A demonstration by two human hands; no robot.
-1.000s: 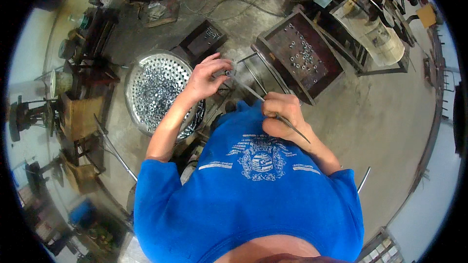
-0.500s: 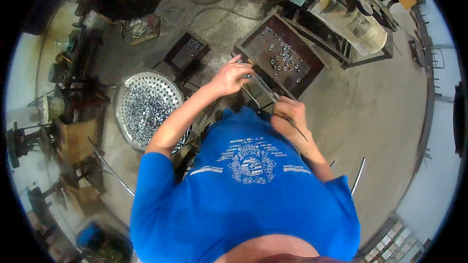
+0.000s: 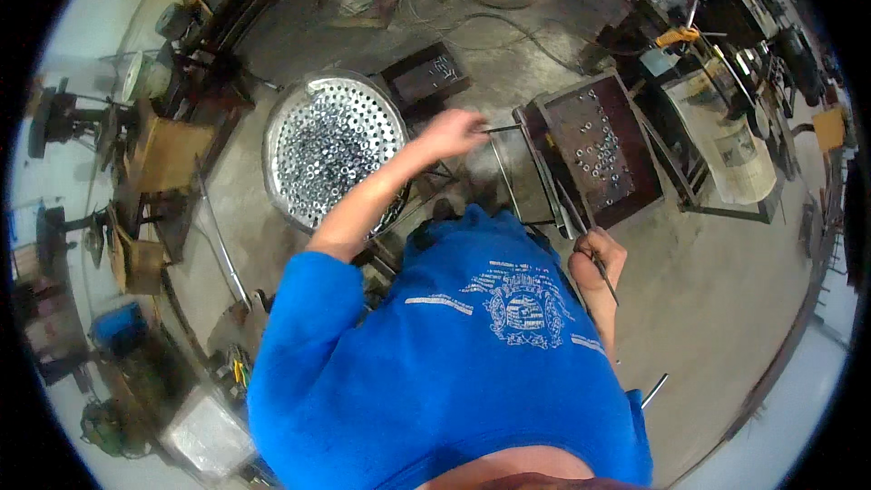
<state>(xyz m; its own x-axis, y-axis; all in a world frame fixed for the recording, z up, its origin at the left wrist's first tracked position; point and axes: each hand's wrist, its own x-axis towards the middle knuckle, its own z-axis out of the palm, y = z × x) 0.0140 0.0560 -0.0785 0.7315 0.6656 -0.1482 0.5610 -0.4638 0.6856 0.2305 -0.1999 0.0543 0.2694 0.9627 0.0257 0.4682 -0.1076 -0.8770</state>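
Observation:
My right hand [image 3: 599,259] is closed around long, thin metal tongs [image 3: 571,206]. A thin dark handle end sticks out below that fist, and the other end reaches up and left along the side of a rusty metal tray [image 3: 638,102]. Several shiny metal nuts [image 3: 599,150] lie scattered in the tray. My left hand [image 3: 456,132] is raised between the tray and a round perforated metal basin [image 3: 286,118]. Motion smears its fingers, which are beside a dark bar [image 3: 504,129]; whether they hold anything is unclear. Many nuts [image 3: 331,154] are heaped in the basin.
Beyond my left hand sits a small dark metal box [image 3: 413,82] with a few small metal pieces inside. At the right stands a worn, pale drum-like container [image 3: 726,141] in a dark frame. Cables [image 3: 526,32] trail across the floor, and cardboard boxes [image 3: 177,152] stand at the left.
My view has shifted, so basin and tray appear farther right. My left hand has moved away from the tongs, widening the gap between my hands. The right hand still grips them.

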